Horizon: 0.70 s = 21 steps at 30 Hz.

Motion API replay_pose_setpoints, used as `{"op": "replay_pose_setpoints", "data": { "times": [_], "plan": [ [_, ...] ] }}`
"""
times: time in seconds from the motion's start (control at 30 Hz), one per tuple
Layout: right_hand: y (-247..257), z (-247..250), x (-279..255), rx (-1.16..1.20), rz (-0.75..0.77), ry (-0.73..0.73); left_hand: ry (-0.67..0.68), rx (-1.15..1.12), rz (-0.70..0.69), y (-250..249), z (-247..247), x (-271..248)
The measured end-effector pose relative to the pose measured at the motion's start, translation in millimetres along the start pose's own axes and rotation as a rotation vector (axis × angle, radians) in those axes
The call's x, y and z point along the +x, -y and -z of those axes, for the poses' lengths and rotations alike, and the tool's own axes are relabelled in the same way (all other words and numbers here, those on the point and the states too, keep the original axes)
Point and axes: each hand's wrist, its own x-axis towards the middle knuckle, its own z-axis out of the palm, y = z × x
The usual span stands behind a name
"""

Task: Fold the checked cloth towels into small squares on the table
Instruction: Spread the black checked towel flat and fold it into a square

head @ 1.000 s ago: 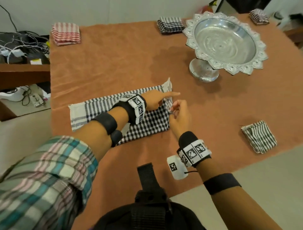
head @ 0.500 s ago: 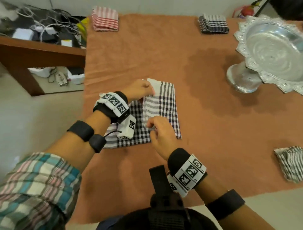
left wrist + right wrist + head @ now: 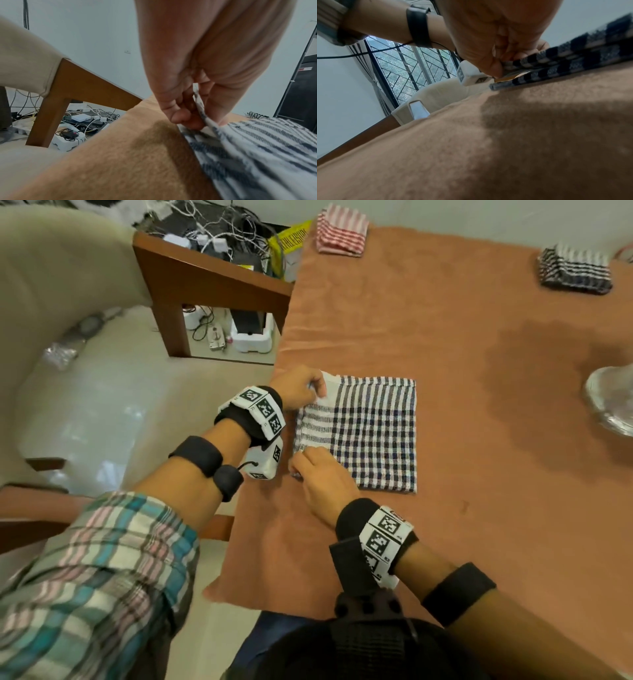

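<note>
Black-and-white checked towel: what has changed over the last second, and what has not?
The black-and-white checked towel, a long strip a second ago, has been folded over leftward into a rough square. The left hand and right hand now pinch its left-edge corners. The red striped towel and dark folded towel stayed put.

A pale shiny floor [image 3: 102, 392] is seen beside a cream chair [image 3: 51, 285]. A brown wooden side table [image 3: 191, 285] is piled with tangled wires [image 3: 219, 231]. White walls [image 3: 85, 33] and a barred window [image 3: 412, 65] are lit by daylight.
</note>
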Motion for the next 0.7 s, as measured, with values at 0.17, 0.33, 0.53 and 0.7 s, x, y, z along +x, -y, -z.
{"op": "replay_pose_setpoints", "data": {
  "times": [0.17, 0.33, 0.53, 0.7],
  "plan": [
    [-2.3, -6.7, 1.9, -0.021, -0.027, 0.056, -0.053, 0.013, 0.021, 6.3, -1.9, -3.1],
    [-6.8, -0.7, 0.2, -0.003, -0.066, 0.096, -0.149, -0.036, 0.020, 10.7, -5.2, -0.6],
    [-12.2, 5.2, 4.1, -0.024, -0.037, 0.123, -0.212, -0.044, 0.016, 3.3, -5.7, 3.4],
    [-27.5, 32.1, 12.6, -0.201, -0.289, 0.015, -0.311, 0.326, -0.100, -3.8, -17.2, -7.6]
  ]
}}
